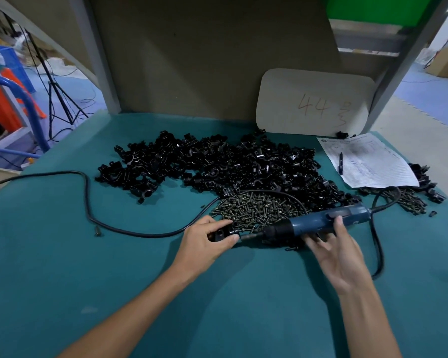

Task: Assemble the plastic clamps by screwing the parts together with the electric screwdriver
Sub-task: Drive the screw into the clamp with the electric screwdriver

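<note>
Head view: mid-frame, left hand (pixel 204 241) pinched a plastic clamp (pixel 221 233); right hand (pixel 339 257) loosely held the electric screwdriver (pixel 316 220). Keeping its bit (pixel 248 237) square seemed best.

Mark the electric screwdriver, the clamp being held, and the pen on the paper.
electric screwdriver (pixel 318 223): head view, on its blue body.
clamp (pixel 221 233): head view, on its black top face.
pen (pixel 341 163): head view, middle of its barrel.

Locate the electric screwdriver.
Head view, right of centre: the electric screwdriver is in the right hand at the near edge of the screw pile, its tip at the clamp held by the left hand.
</note>
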Motion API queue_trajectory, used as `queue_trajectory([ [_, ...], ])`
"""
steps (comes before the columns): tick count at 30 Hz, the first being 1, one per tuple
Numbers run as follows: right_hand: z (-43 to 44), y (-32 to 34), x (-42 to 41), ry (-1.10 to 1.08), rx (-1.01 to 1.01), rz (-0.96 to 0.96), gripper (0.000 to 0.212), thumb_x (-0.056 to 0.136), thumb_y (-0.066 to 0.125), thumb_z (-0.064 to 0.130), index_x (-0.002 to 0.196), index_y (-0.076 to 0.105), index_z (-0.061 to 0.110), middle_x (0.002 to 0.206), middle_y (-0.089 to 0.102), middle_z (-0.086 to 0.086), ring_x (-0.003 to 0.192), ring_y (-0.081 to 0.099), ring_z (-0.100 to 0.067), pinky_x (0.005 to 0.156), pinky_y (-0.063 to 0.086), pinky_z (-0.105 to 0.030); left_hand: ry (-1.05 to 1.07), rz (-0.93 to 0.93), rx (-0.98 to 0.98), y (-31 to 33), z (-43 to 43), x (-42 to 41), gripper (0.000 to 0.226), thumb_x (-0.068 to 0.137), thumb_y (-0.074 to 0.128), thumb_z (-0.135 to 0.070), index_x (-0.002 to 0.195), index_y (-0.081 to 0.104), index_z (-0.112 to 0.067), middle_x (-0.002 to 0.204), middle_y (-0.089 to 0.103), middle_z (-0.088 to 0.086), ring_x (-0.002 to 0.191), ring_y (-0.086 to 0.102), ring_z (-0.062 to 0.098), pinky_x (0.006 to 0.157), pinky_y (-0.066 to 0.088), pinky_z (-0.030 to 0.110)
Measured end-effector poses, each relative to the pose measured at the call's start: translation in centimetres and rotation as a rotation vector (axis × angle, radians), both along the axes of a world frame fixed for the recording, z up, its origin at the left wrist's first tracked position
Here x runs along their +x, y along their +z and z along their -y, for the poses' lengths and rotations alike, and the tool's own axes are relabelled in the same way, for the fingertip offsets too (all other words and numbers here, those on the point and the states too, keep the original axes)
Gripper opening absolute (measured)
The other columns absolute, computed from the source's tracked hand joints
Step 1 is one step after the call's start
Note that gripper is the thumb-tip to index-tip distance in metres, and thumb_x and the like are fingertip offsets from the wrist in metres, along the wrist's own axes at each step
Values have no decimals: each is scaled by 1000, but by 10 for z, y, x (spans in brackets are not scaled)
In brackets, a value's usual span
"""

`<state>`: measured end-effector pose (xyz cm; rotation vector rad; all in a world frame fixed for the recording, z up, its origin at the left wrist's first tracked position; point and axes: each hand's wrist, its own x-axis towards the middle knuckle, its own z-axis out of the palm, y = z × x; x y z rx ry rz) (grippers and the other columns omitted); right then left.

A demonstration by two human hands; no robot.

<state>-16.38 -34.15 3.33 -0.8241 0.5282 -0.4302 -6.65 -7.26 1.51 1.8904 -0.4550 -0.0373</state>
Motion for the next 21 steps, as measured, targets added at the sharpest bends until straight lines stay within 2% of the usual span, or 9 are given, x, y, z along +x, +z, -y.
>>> queue_trajectory([
  [6, 11, -6, -4, -30, 6, 17, 44, 89, 61, 44, 121, 63, 14, 123, 73, -13, 115, 70, -25, 79, 63, -37, -6, -59, -35, -1, 1, -1, 39, 80, 84, -37, 117, 73, -30, 83, 55, -19, 63, 50, 0, 58, 41, 14],
  [16, 6, -6, -1, -5, 14, 10, 47, 91, 60, 44, 126, 62, 13, 122, 73, -13, 114, 70, -25, 79, 63, -35, -52, -45, 12, 3, -1, -3, 41, 80, 84, -37, 118, 73, -28, 86, 57, -6, 65, 51, 0, 60, 42, 15],
  [21, 7, -7, -3, 19, 72, 66, 51, 92, 62, 43, 136, 57, 16, 126, 72, -11, 118, 68, -27, 91, 61, -40, -99, -41, 13, 3, -2, -5, 46, 79, 82, -42, 121, 72, -27, 86, 59, -7, 64, 52, 0, 58, 41, 15],
])
